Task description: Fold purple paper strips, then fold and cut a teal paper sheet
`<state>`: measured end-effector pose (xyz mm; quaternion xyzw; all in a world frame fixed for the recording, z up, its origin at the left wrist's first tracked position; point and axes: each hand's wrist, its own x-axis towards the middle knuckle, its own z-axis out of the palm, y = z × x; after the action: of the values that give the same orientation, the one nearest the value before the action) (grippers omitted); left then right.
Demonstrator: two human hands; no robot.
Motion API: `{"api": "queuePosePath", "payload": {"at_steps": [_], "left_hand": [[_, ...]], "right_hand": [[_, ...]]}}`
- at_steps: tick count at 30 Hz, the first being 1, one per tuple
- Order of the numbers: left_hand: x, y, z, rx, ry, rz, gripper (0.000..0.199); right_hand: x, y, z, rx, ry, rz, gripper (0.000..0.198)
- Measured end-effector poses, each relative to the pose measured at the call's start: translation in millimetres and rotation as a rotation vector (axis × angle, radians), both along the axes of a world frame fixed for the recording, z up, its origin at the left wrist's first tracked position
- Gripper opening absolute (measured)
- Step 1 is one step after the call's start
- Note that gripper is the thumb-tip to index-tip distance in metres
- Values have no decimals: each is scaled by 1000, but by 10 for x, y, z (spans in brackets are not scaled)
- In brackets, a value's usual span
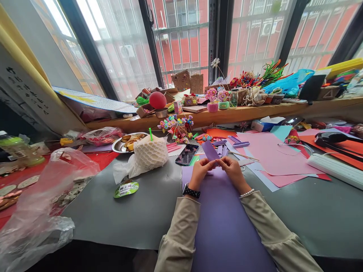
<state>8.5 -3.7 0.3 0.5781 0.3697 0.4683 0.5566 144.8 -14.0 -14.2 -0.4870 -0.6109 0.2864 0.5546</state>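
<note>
Both of my hands meet over a large purple sheet of paper (224,223) that runs down toward me. Between the fingertips of my left hand (202,170) is a small purple paper strip (210,150), its upper end sticking up to the left. My right hand (231,170) pinches the same strip at its lower end, thumbs close together. Just beyond lie several folded purple paper pieces (239,144) and a thin wooden stick (244,155). Left of my hands a black phone (187,155) lies flat. The exact fold at my fingertips is hidden.
A coconut in white foam netting (150,153) with a green straw stands at left, a green label (126,189) before it. Pink paper sheets (278,153) and a white power strip (336,170) lie right. A plastic bag (42,192) hangs over the left edge. Crafts crowd the sill.
</note>
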Motion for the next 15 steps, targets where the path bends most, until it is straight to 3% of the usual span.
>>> {"api": "queuePosePath", "payload": {"at_steps": [10,15], "left_hand": [[5,39,-28,21,-68,188,23],[-13,82,-53,97,-34,196,20]], "right_hand": [[-41,-18,61,-43,4,92,33],[-58,-36,75,-37,-45,113,30]]}}
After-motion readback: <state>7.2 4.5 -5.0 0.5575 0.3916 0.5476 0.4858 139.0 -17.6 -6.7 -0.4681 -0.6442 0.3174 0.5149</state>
